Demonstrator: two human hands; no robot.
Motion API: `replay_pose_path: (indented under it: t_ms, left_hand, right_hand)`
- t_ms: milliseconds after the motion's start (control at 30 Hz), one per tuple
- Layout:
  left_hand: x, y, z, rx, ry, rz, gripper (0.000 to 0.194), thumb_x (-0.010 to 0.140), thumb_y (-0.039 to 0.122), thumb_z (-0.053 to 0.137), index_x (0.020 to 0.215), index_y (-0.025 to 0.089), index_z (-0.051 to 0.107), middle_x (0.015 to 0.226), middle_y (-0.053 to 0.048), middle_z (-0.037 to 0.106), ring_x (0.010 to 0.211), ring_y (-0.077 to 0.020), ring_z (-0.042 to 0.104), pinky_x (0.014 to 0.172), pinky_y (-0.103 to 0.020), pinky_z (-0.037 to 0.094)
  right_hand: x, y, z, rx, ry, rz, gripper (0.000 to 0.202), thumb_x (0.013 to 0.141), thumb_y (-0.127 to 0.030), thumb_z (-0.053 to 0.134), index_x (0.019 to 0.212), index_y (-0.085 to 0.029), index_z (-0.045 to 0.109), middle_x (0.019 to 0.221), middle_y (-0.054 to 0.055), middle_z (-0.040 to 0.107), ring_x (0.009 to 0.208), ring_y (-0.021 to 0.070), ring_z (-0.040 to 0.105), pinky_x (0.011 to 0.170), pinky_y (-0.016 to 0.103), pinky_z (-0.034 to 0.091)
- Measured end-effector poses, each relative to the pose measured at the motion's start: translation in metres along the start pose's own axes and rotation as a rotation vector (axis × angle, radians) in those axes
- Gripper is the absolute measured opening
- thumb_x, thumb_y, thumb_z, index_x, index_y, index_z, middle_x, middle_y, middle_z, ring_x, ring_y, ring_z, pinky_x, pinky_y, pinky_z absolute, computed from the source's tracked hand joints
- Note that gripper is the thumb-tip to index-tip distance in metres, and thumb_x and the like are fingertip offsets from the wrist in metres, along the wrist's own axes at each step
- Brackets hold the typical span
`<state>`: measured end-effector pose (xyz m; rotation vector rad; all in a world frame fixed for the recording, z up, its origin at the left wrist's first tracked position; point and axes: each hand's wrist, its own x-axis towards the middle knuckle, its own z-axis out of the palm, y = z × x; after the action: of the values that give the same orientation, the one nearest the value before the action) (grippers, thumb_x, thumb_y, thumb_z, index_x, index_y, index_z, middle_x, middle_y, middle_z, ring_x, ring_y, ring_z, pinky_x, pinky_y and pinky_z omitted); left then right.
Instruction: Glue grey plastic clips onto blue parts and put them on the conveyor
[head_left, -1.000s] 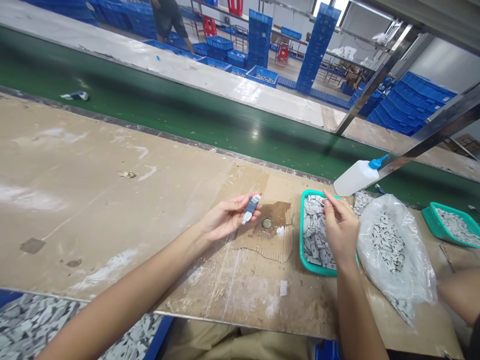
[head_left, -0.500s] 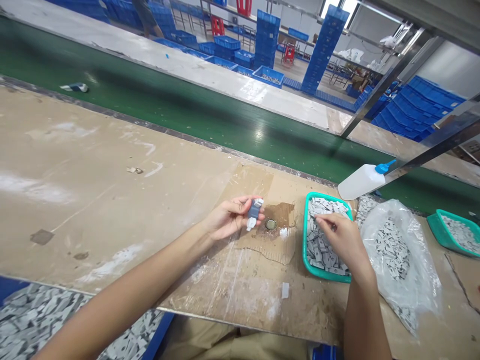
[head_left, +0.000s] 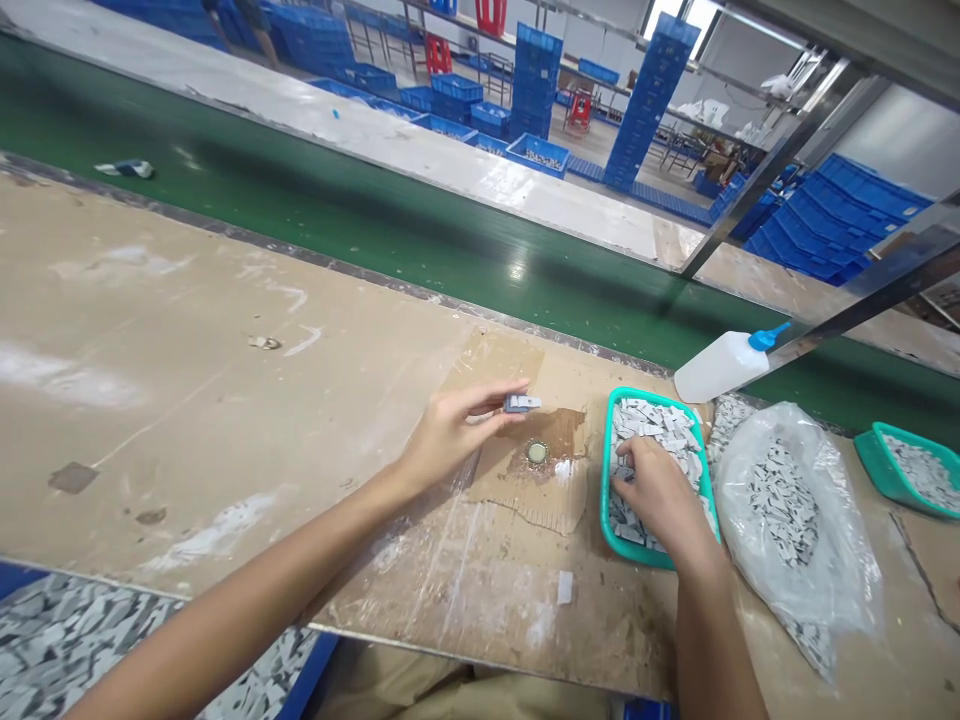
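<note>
My left hand pinches a small grey-blue plastic part between thumb and fingers, held flat above a stained cardboard sheet. A small round cap with glue sits on that cardboard just below the part. My right hand is down inside a teal basket full of several small grey pieces, fingers curled among them; whether it grips one is hidden.
A white squeeze bottle with a blue tip lies behind the basket. A clear bag of grey pieces sits to the right, another teal basket beyond. The green conveyor belt runs behind the bench. A bin of grey parts is at lower left.
My left hand turned the part from upright to flat and lifted it slightly. My right hand dropped from the basket's far rim into the pieces near its front.
</note>
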<state>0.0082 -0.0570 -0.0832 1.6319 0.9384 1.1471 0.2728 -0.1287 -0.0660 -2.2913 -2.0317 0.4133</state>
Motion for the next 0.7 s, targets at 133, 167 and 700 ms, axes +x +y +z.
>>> replay_pose_path:
  t_ms: [133,167,700]
  left_hand:
    - [0.009,0.001,0.002,0.033,0.064,-0.065,0.022,0.074,0.029,0.078,0.092,0.016,0.076,0.103,-0.008,0.076,0.094,-0.0219,0.072,0.093,-0.035,0.058]
    - [0.011,0.003,0.002,0.023,0.079,-0.078,0.022,0.073,0.027,0.079,0.092,0.016,0.076,0.102,-0.008,0.076,0.094,-0.0217,0.072,0.094,-0.035,0.058]
    - [0.006,0.011,0.000,-0.093,0.102,-0.094,0.052,0.070,0.023,0.082,0.119,0.019,0.065,0.108,-0.007,0.074,0.103,-0.0214,0.070,0.096,-0.037,0.056]
  right_hand:
    - [-0.003,-0.006,-0.002,-0.020,0.002,-0.010,0.019,0.081,-0.011,0.053,0.099,-0.016,0.058,0.102,0.009,0.062,0.102,0.0241,0.057,0.083,0.030,0.038]
    - [-0.003,-0.006,-0.002,-0.020,-0.001,-0.015,0.018,0.081,-0.011,0.053,0.098,-0.016,0.057,0.101,0.009,0.061,0.103,0.0244,0.056,0.082,0.030,0.038]
    - [-0.008,-0.012,-0.001,-0.133,-0.002,0.006,0.012,0.085,-0.012,0.055,0.096,-0.013,0.061,0.101,0.013,0.061,0.102,0.0274,0.058,0.082,0.033,0.041]
